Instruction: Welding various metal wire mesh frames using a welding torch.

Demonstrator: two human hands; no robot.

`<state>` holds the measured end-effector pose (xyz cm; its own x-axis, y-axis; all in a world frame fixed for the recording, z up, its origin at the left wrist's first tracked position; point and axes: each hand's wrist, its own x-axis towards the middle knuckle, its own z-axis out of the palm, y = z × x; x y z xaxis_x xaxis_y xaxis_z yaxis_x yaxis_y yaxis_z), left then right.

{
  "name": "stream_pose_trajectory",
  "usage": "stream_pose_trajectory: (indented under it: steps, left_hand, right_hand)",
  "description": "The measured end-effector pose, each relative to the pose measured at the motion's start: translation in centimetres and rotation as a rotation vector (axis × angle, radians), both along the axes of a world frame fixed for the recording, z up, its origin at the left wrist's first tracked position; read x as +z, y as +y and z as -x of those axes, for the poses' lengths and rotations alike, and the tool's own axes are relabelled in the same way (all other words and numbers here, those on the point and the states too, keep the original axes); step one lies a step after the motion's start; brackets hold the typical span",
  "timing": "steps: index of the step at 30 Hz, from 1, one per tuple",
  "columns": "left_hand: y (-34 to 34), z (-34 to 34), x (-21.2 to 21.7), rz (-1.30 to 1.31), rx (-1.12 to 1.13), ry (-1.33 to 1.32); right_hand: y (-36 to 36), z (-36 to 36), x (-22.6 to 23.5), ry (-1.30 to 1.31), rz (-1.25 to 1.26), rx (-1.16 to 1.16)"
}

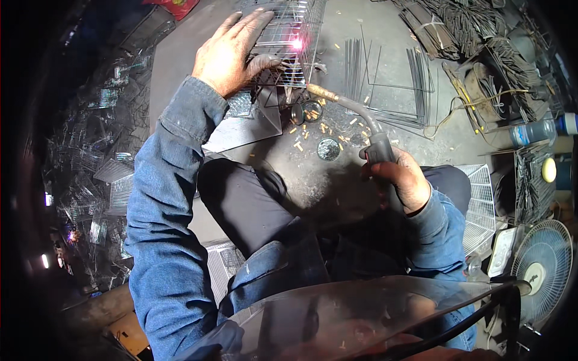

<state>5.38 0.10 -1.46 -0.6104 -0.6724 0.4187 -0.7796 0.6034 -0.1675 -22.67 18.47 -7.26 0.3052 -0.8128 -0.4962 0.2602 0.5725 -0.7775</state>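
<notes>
My left hand (232, 51) lies over a wire mesh basket (313, 30) at the top of the view. Its fingers are stretched out flat over the wires and its thumb points right along the mesh. In my right hand (406, 180) is the grip of a welding torch (364, 112), with fingers wrapped round it. The torch's curved neck reaches up and left, and its brownish nozzle (322, 91) ends beside the basket's lower right corner. A bright pink glow shows on the mesh right of my left hand. Beneath the basket is a flat grey panel (259, 126).
Small round tins (329, 149) stand among scattered cigarette butts. Bent wire rods (419, 84) lie to the right, with bundled rods (512, 66) and a plastic bottle (533, 132) beyond. A fan (542, 271) stands lower right. Wire mesh pieces (102, 156) pile up left. A clear visor (355, 307) crosses below.
</notes>
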Motion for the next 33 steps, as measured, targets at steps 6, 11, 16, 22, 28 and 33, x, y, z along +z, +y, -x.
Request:
stream_pose_trajectory:
  steps: [6,11,16,22,28,33]
  left_hand:
    - [0.1,-0.1,-0.1,0.011,0.022,0.003]
    - [0.0,-0.2,-0.2,0.023,0.007,-0.004]
    - [-0.1,0.0,-0.1,0.01,0.008,0.003]
    - [-0.5,-0.1,-0.3,0.033,0.015,0.004]
    - [1.2,7.8,3.7,-0.255,0.133,-0.089]
    - [-5.8,9.9,6.5,-0.133,-0.162,-0.332]
  right_hand:
    - [0.1,-0.3,0.3,-0.064,0.019,-0.007]
    - [0.1,-0.5,0.1,0.035,0.07,0.024]
    - [0.4,-1.0,-0.5,0.144,0.156,0.014]
    - [0.0,0.1,-0.4,0.187,0.179,0.003]
    - [-3.5,6.1,4.5,0.035,0.273,-0.382]
    - [-6.4,7.1,4.5,-0.084,0.294,-0.424]
